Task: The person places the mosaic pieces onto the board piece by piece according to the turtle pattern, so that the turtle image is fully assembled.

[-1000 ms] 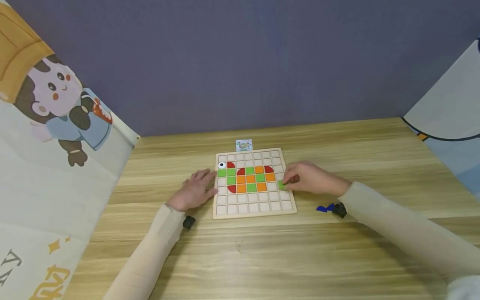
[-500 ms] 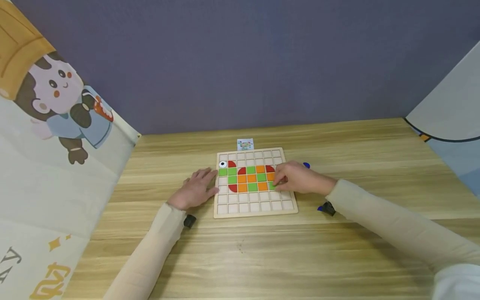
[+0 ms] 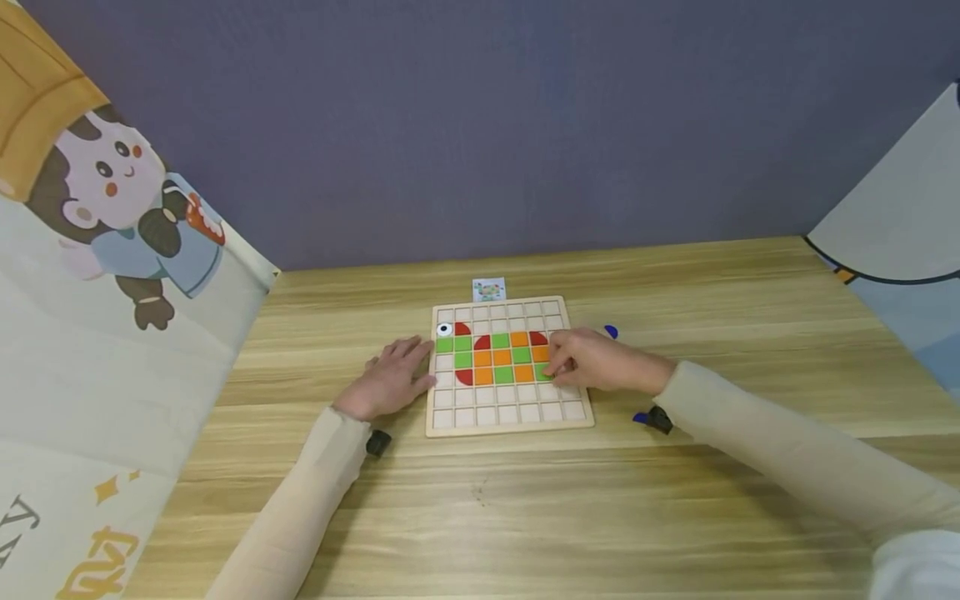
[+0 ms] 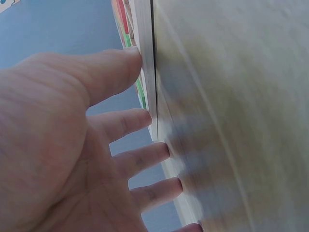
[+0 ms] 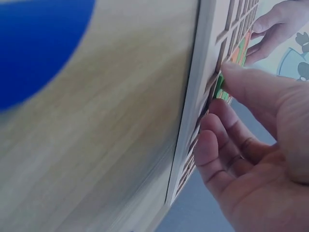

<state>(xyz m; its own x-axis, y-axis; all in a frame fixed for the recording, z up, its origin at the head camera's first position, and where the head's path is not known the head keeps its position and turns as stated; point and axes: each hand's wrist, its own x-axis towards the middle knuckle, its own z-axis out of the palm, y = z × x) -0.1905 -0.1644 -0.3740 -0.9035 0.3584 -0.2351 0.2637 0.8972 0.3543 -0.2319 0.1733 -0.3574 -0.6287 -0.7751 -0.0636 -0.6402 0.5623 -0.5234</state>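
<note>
A wooden grid board (image 3: 512, 422) lies on the table, with green, orange and red tiles and a white eye piece (image 3: 444, 329) in its cells. My right hand (image 3: 592, 358) is over the board's right side. Its thumb and forefinger pinch a green square tile (image 5: 219, 87), which sits at a cell beside an orange tile (image 3: 523, 373) in the lowest filled row. My left hand (image 3: 386, 379) rests flat by the board's left edge, fingers spread. In the left wrist view its thumb (image 4: 113, 70) and forefinger meet the board's rim (image 4: 147, 63).
A small picture card (image 3: 489, 289) lies against the board's far edge. Right of the board lie a blue curved piece (image 3: 611, 332) and another blue piece (image 3: 641, 418), close to the right wrist's black camera (image 3: 660, 419). A dark partition (image 3: 525, 133) rises behind the table.
My right hand has moved left with the green tile, from the board's right column to the cell beside the orange tile. A blue piece beyond the hand has come into view. My left hand stays put.
</note>
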